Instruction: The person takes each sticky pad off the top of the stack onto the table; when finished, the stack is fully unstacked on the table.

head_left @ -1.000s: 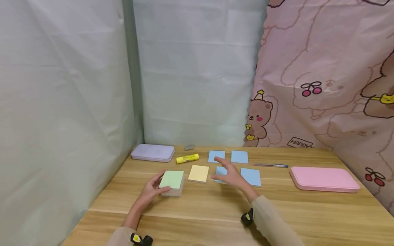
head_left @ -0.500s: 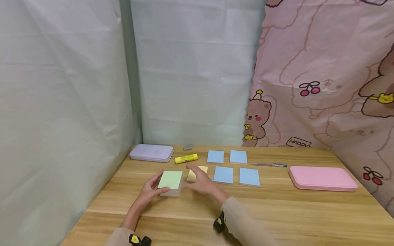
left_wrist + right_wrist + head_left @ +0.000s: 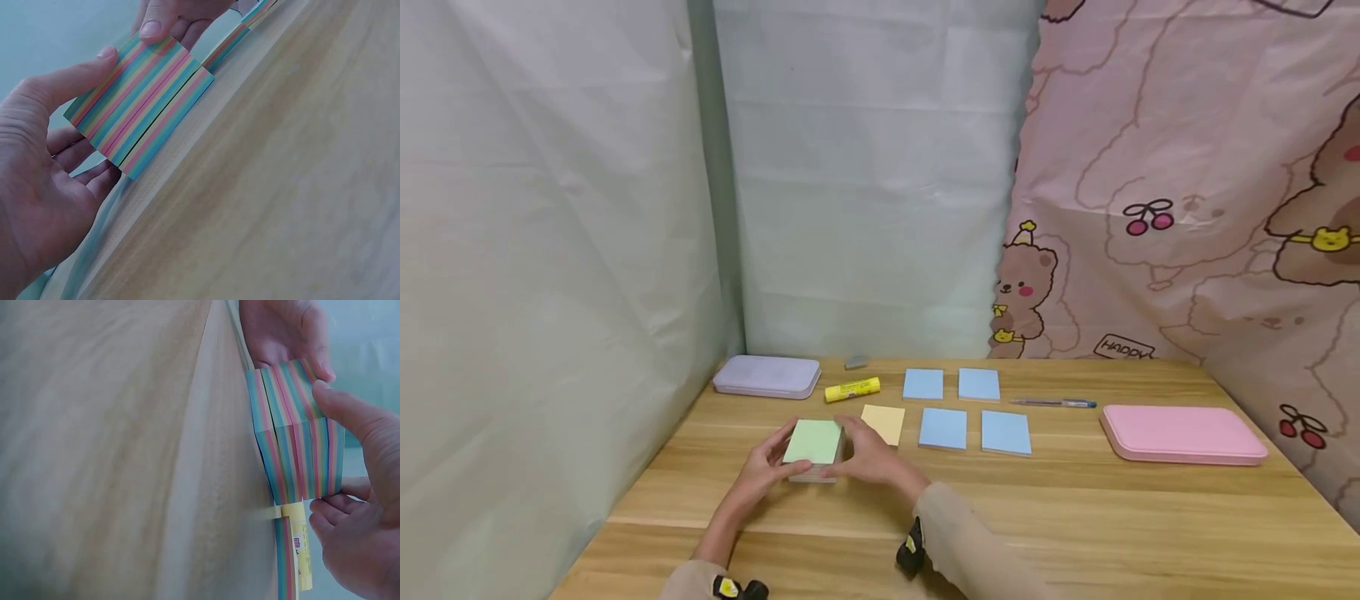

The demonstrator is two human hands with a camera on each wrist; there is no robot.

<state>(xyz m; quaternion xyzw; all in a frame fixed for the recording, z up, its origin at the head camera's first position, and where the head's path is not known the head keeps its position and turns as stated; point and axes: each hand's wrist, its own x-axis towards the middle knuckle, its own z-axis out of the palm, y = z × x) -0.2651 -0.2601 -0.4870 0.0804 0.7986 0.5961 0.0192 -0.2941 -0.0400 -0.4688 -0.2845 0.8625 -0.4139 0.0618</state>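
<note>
A stack of sticky note pads (image 3: pixel 813 442) with a green top sheet stands at the left of the wooden table. My left hand (image 3: pixel 762 475) grips its left side, thumb on the near face and fingers behind. From the right, my right hand (image 3: pixel 874 454) holds the stack the same way. Striped pad edges show in the left wrist view, where a dark gap runs above the lowest pad (image 3: pixel 169 125). The fingertips behind the stack are partly hidden. Just beyond my right hand lies a yellow sticky note pad (image 3: pixel 883 422), partly covered by it.
Several blue sticky note pads (image 3: pixel 943 428) lie in two rows right of the yellow one. Behind are a lilac case (image 3: pixel 767 377), a yellow glue stick (image 3: pixel 852 389) and a small grey object (image 3: pixel 856 362). A pen (image 3: pixel 1054 403) and pink case (image 3: pixel 1183 434) lie right.
My right hand has moved left from above the blue pads, past the yellow pad, to the stack's right side and now holds it. My left hand has kept its grip there.
</note>
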